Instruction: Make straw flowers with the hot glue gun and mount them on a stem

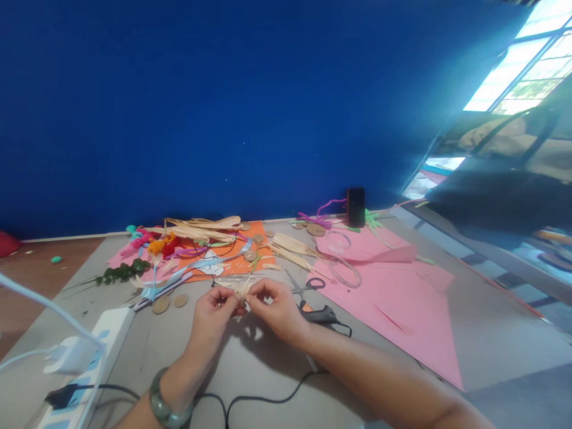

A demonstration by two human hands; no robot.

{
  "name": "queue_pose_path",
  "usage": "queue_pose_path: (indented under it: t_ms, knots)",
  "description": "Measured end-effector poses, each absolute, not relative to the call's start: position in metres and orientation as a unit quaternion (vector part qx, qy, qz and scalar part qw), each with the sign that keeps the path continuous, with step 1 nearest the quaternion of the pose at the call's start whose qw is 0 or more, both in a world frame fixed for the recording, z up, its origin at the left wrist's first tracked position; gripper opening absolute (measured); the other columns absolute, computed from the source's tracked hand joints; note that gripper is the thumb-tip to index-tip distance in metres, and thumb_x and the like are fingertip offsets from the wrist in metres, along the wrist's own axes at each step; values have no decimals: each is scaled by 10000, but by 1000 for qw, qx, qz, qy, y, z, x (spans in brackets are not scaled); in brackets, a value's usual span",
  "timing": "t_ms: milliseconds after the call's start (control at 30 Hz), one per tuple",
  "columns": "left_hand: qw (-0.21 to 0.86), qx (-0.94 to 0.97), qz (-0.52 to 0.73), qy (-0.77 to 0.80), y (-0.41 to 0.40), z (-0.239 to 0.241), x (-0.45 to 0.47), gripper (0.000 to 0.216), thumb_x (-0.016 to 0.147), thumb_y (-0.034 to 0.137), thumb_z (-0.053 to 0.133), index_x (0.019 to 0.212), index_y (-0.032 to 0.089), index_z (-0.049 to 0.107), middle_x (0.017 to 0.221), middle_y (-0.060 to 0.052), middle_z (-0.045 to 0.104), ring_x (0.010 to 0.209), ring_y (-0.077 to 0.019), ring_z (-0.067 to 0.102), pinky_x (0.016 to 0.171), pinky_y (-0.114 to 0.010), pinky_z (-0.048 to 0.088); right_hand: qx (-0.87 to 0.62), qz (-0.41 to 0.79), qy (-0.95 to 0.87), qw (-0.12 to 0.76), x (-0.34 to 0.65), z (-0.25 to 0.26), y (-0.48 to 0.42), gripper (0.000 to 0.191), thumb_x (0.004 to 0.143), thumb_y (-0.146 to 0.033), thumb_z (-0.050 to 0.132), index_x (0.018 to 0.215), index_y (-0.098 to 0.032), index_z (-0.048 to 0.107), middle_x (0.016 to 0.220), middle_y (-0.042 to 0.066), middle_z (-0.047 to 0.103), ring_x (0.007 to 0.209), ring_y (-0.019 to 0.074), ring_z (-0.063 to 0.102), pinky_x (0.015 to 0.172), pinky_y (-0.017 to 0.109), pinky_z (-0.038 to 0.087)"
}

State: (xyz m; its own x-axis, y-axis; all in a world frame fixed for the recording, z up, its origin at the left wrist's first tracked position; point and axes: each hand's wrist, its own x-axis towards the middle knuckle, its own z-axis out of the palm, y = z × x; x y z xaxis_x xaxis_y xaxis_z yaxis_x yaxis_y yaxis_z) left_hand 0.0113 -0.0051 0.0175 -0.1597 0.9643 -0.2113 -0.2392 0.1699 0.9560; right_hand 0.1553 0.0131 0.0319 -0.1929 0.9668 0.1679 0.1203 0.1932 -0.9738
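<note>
Two-point hold: L hand point(217, 307) & R hand point(276, 308) pinch pale strip piece point(242, 288) btwn them above table point(174, 339), prob. for fine ctrl, w/ scissors point(302, 289) & glue gun point(320, 314) near R hand, presumably for quick access.

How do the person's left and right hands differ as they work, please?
The left hand has a green bangle at its wrist, whereas the right hand has a bare wrist. The left hand is nearer the white power strip, while the right hand is beside the glue gun. Both pinch the same small pale piece.
</note>
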Motion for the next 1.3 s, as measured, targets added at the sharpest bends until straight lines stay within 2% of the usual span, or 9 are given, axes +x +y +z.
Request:
queue_pose_path:
  t_ms: [200,367,667,867,1067,1200,1300]
  knots:
    - [550,348,557,516,-6,22,12,174,627,259,748,657,135,630,545,2,647,523,-118,599,556,-209,484,-395,467,-653,447,157,34,12,123,746,-275,659,692,-169,629,648,20,642,599,129,535,585,253,416]
    - [551,348,561,510,-6,22,12,205,603,269,774,647,138,624,553,6,647,514,-118,597,543,-210,484,-400,462,-653,448,158,40,13,164,752,-291,656,653,-172,603,625,4,605,596,121,499,584,246,396]
    - [549,357,550,518,-8,16,12,250,616,316,785,689,142,621,606,-29,687,547,-151,644,571,-240,508,-417,483,-633,438,159,37,18,135,754,-239,615,641,-173,584,619,-9,568,601,117,479,595,245,387]
    - [535,358,543,540,-8,17,12,270,603,319,790,681,148,596,555,-21,674,524,-159,645,521,-229,488,-409,527,-608,431,160,37,19,143,744,-246,625,631,-168,586,613,-8,562,586,115,481,582,246,377]
    - [531,370,542,536,-7,11,9,255,631,323,774,705,145,607,575,-35,689,537,-156,650,541,-229,493,-390,545,-614,418,161,37,21,118,741,-240,633,654,-161,621,648,7,617,616,132,529,624,258,404]
    - [537,364,550,527,-6,14,9,243,621,314,774,686,146,610,572,-33,685,532,-155,643,544,-235,497,-372,537,-633,415,164,34,23,50,709,-175,607,685,-161,648,656,9,630,633,137,540,633,259,411]
    - [538,353,559,522,-6,19,9,229,608,295,773,672,147,610,565,-22,677,530,-145,633,563,-239,504,-366,523,-648,416,166,33,25,126,675,-115,574,731,-169,673,710,11,653,679,143,554,663,261,418]
